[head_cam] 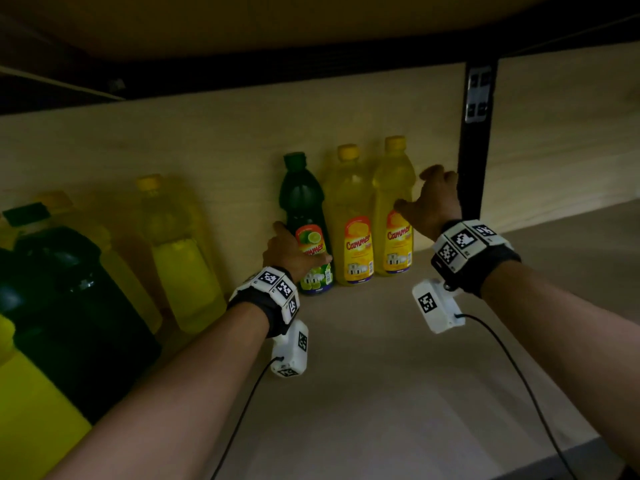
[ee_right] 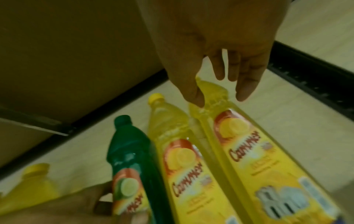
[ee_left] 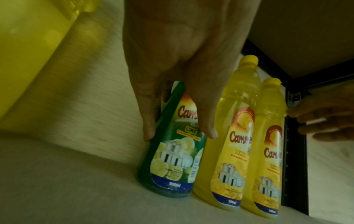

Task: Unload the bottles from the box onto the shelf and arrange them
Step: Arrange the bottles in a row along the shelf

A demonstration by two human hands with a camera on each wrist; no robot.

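3 bottles stand upright in a row against the back panel of the shelf (head_cam: 398, 358): a green bottle (head_cam: 304, 209) on the left, a middle yellow bottle (head_cam: 349, 209) and a right yellow bottle (head_cam: 393, 199), each just beside or touching its neighbour. The left hand (head_cam: 292, 252) grasps the green bottle low on its label, thumb across the front and fingers (ee_left: 148, 121) round the far side. The right hand (head_cam: 433, 202) is released, fingers loosely spread; its thumb touches the shoulder of the right yellow bottle, which it steadies rather than holds. Further bottles sit blurred at the left of the shelf, and no box is in view. To do this step well, I would slide the green bottle along the board instead of lifting it, closing it against the middle yellow bottle with its label facing front like the other 2. Pushing low keeps it from tipping; a push near the cap could topple the whole row, so the right hand should brace the far end.
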